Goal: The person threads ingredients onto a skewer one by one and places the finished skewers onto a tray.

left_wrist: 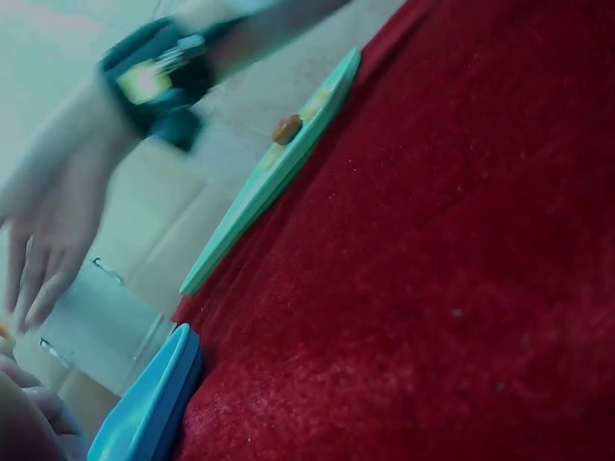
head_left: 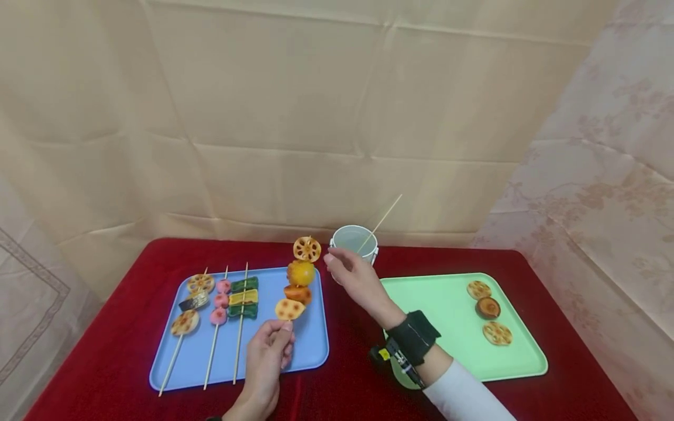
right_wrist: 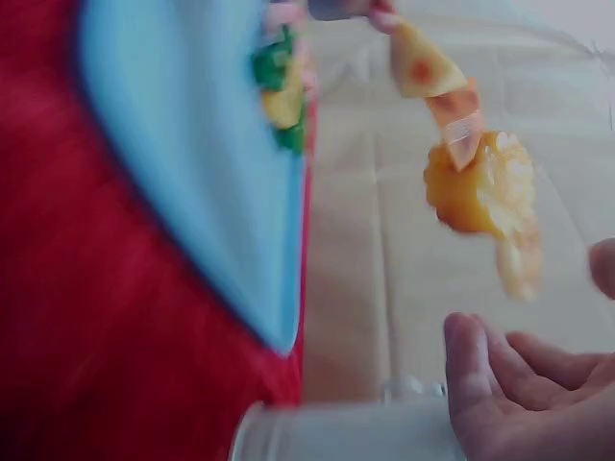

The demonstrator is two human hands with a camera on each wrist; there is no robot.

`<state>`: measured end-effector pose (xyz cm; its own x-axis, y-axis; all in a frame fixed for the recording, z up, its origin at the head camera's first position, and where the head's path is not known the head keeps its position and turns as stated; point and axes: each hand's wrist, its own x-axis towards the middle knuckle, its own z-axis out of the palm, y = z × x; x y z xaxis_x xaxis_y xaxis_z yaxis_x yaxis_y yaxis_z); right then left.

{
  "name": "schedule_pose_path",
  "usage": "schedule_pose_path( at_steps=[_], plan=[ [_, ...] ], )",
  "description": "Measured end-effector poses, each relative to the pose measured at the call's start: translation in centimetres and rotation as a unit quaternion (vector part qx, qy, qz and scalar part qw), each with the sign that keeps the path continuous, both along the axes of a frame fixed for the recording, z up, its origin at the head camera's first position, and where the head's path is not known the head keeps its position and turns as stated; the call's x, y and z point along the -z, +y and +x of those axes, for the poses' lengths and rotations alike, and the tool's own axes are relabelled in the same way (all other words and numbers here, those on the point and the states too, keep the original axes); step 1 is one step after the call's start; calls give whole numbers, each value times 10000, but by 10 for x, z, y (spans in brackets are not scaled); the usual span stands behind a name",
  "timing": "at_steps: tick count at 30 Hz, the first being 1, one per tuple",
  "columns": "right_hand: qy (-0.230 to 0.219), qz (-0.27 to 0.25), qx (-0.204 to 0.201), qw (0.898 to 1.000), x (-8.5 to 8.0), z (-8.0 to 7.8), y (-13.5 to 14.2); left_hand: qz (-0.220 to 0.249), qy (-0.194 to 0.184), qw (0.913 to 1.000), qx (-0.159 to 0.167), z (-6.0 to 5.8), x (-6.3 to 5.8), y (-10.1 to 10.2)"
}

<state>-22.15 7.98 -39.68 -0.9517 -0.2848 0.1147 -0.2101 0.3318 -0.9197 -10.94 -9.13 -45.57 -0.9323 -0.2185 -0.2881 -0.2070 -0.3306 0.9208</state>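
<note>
My left hand [head_left: 267, 354] pinches a food skewer [head_left: 290, 310] near its lower end and holds it upright over the right part of the blue tray [head_left: 310, 356]. Threaded on it, bottom to top, are a pale spotted slice, an orange-brown piece, a yellow corn piece [head_left: 301, 273] and a lotus root slice [head_left: 307, 249]. Just right of the lotus slice is my right hand [head_left: 363, 286], fingers loosely bent and thumb apart from them. In the right wrist view, nothing lies between those fingertips [right_wrist: 466, 336], and the skewer's top end hangs close above them.
Three loaded skewers [head_left: 243, 297] lie on the blue tray's left part. Behind my right hand stands a white bucket [head_left: 351, 229] with a bare stick [head_left: 387, 211] leaning in it. The green tray [head_left: 432, 292] at right holds two lotus slices [head_left: 497, 333] and a round brown piece [head_left: 488, 307].
</note>
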Motion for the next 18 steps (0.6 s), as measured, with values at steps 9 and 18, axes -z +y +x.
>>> schedule_pose_path(
  at_steps=[9, 18],
  plan=[
    [-1193, -1587, -22, 9801, -5, -26, -23, 70, 95, 9999, 54, -4, -1, 3],
    [-1149, -1456, -71, 9826, -9, -24, -18, 129, 115, 9977, 653, -8, -3, -4]
  ],
)
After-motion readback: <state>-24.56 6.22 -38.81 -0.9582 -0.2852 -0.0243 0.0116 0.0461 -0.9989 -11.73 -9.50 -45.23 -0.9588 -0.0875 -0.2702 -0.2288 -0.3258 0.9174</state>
